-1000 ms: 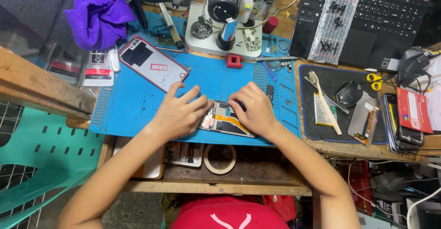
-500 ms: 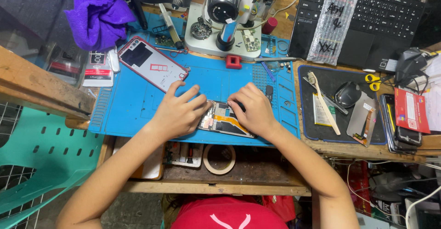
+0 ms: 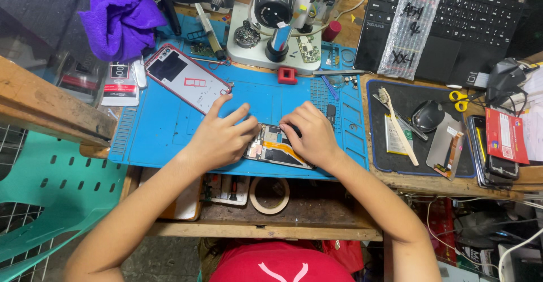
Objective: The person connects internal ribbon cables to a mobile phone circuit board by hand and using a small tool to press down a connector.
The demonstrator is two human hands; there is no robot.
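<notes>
An opened phone (image 3: 275,149) with its circuit board bared lies on the blue work mat (image 3: 164,129) near the front edge. My left hand (image 3: 222,134) rests on its left end, fingers curled over it. My right hand (image 3: 310,133) presses on its right end with the fingertips on the board. Whether a small tool is in the fingers is hidden. The phone's back cover (image 3: 187,79), red-rimmed, lies on the mat to the upper left.
A microscope (image 3: 275,19) stands at the back of the mat. A purple cloth (image 3: 121,16) is at the back left, a laptop keyboard (image 3: 452,16) at the back right. A black mat (image 3: 421,123) holds a toothbrush, mouse and parts. A tape ring (image 3: 270,194) lies on the lower shelf.
</notes>
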